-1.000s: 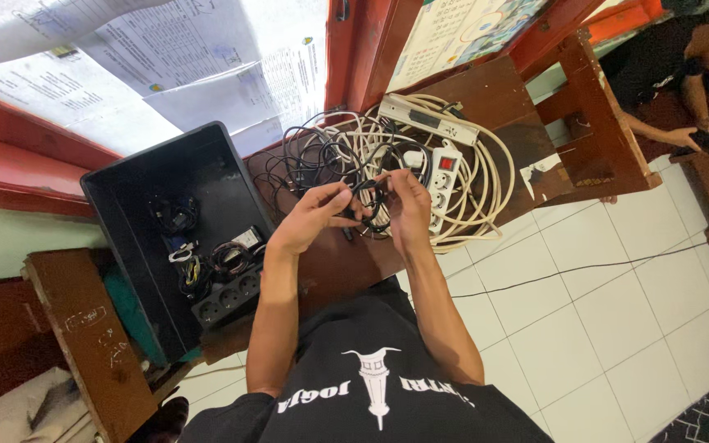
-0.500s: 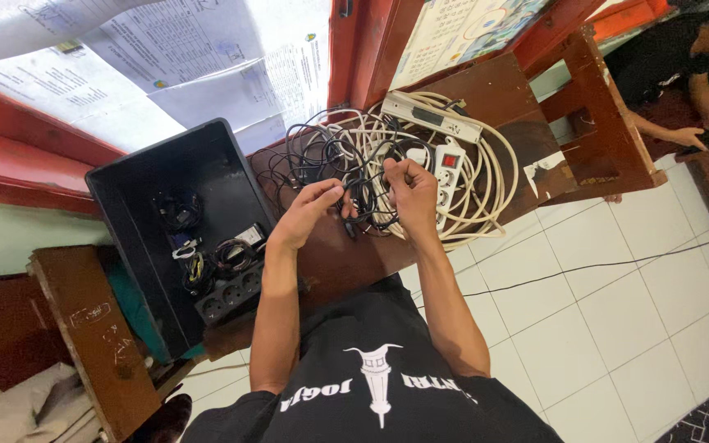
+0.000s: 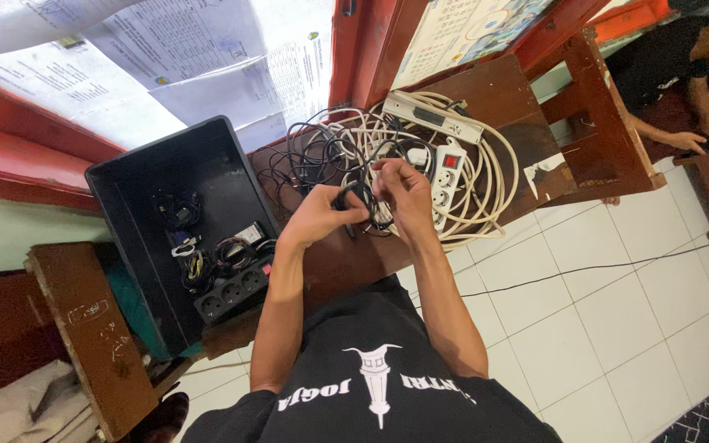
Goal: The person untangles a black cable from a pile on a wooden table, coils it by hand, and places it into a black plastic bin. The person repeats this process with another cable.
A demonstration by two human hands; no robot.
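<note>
A dark wooden table (image 3: pixel 502 90) carries a black bin (image 3: pixel 166 189) at its left end and a heap of white cable (image 3: pixel 486 176) with two power strips (image 3: pixel 445 176) toward its far right corner. Tiled floor lies to the right; another person sits beyond the table's right end. Over the near edge, just short of the heap, the left hand (image 3: pixel 317 217) and right hand (image 3: pixel 404 193) meet, both pinched shut on a small black cable (image 3: pixel 363 201) looped between them, running roughly hand to hand.
</note>
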